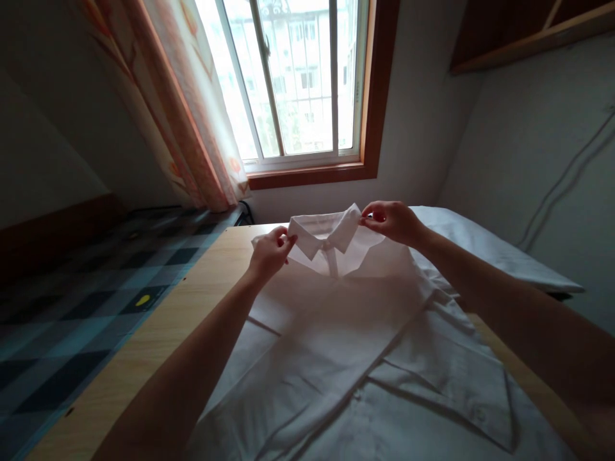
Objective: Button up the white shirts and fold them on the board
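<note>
White shirt (331, 314) laid out on a wooden bench (204, 282), lower part cut off by the bottom edge. Dim light leaves its front folds hard to read. At the shirt's far end, the left hand (270, 253) pinches the left side of the collar (306, 238) between thumb and fingers; the right hand (393, 221) pinches the right side. Fingertips partly hide both gripped edges. Beyond the right forearm, a white-covered surface (480, 243), partly hidden. Left of the bench, a checked cover (91, 307). Farther off, curtain (168, 96) and overexposed window (307, 121). Upper right, a wall shelf (533, 48), cut off; its dark interior cannot be made out.
</note>
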A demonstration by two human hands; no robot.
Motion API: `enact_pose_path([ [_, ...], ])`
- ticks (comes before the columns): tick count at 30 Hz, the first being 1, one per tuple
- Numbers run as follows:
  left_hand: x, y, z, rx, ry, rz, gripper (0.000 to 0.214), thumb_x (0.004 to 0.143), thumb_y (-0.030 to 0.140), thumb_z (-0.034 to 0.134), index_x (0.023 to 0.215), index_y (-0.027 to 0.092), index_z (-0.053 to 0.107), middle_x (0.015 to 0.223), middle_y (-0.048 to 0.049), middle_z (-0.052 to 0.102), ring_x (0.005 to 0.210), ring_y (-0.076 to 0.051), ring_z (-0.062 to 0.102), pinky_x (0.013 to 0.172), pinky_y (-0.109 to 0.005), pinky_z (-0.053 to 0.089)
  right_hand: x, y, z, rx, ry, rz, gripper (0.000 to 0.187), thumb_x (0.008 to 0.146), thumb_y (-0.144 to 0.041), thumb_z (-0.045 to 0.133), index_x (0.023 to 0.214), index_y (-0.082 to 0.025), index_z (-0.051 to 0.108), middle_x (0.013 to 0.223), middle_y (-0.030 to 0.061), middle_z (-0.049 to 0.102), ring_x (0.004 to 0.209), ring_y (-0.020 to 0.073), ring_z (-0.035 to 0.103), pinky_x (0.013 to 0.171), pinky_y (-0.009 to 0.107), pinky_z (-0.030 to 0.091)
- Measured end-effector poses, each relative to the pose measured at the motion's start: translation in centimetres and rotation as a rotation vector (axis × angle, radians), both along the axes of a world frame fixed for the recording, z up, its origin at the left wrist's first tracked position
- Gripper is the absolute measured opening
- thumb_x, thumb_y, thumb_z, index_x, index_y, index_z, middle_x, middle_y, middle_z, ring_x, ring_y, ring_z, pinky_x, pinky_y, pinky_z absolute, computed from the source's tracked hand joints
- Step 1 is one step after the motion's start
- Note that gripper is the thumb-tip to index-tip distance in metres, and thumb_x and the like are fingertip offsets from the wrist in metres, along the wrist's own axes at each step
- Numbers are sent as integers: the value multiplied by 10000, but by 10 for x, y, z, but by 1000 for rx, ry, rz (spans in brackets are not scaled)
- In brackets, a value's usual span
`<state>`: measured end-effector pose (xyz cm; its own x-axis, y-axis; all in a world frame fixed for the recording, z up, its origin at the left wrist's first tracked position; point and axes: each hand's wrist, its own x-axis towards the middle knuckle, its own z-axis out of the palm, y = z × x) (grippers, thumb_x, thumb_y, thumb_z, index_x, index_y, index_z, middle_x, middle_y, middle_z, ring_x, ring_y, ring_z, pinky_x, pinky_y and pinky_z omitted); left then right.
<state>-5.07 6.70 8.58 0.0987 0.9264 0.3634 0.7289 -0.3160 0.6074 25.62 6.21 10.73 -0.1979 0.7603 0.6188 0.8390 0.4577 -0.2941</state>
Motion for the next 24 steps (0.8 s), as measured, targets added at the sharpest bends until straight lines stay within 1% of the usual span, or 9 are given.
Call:
enact_pose_path([
  [3, -8, -29, -3, 83, 20, -67, 331, 875, 535, 500, 851, 222, 603, 503, 65, 505, 433, -115, 498, 490, -219, 353, 3, -29, 0, 50, 0, 65, 201, 847, -421, 663, 817, -228, 711, 664, -17, 640, 567, 125, 552, 560, 256, 395],
  [6, -17, -57, -8, 144, 75, -31, 340, 876, 550, 497, 835, 230, 604, 495, 63, 473, 468, -122, 493, 515, -226, 349, 5, -57, -7, 90, 5, 154, 270, 885, -466, 610, 779, -228, 680, 707, 3, 649, 609, 135, 570, 589, 268, 427],
  [9, -23, -83, -15, 167, 123, -25, 318, 874, 538, 511, 875, 236, 610, 500, 64, 486, 480, -126, 506, 536, -229, 363, 6, -82, -17, 113, 4, 228, 266, 901, -447, 601, 762, -227, 657, 694, 2, 638, 623, 138, 575, 638, 284, 448],
  [13, -25, -118, -26, 75, 126, -96, 293, 896, 522, 492, 904, 245, 587, 514, 66, 526, 459, -126, 538, 521, -225, 383, 9, -113, -32, 134, -49, 274, 208, 913, -388, 595, 778, -236, 644, 688, 1, 634, 615, 143, 568, 653, 300, 447],
  [17, -27, -153, -43, -60, 168, -200, 190, 924, 412, 466, 909, 244, 554, 602, 40, 613, 544, -147, 606, 527, -222, 408, 14, -147, -52, 149, -144, 300, 124, 901, -278, 586, 798, -240, 644, 864, 36, 701, 771, 172, 631, 738, 333, 473],
  [19, -29, -167, -54, -67, 213, -301, 105, 898, 291, 479, 932, 234, 560, 733, 6, 673, 654, -165, 645, 583, -236, 453, 16, -163, -67, 147, -200, 316, 93, 889, -208, 576, 874, -233, 665, 989, 54, 723, 928, 204, 651, 835, 372, 481],
  [20, -31, -173, -60, -49, 241, -348, 114, 870, 233, 489, 952, 229, 569, 810, -13, 693, 725, -178, 659, 635, -251, 482, 17, -170, -75, 126, -220, 334, 140, 885, -178, 563, 955, -228, 674, 1055, 65, 723, 1008, 221, 646, 878, 390, 485],
  [22, -34, -180, -75, 20, 289, -411, 211, 827, 158, 500, 1009, 220, 586, 928, -48, 704, 854, -207, 664, 755, -298, 522, 17, -180, -92, 27, -229, 386, 317, 876, -130, 519, 1157, -209, 641, 1178, 90, 700, 1132, 237, 621, 954, 409, 493],
  [24, -38, -184, -89, 87, 309, -427, 275, 838, 147, 494, 1092, 206, 583, 998, -80, 698, 940, -228, 654, 849, -341, 533, 16, -186, -107, -100, -189, 409, 462, 851, -94, 478, 1294, -186, 571, 1238, 111, 675, 1158, 234, 622, 989, 409, 504],
])
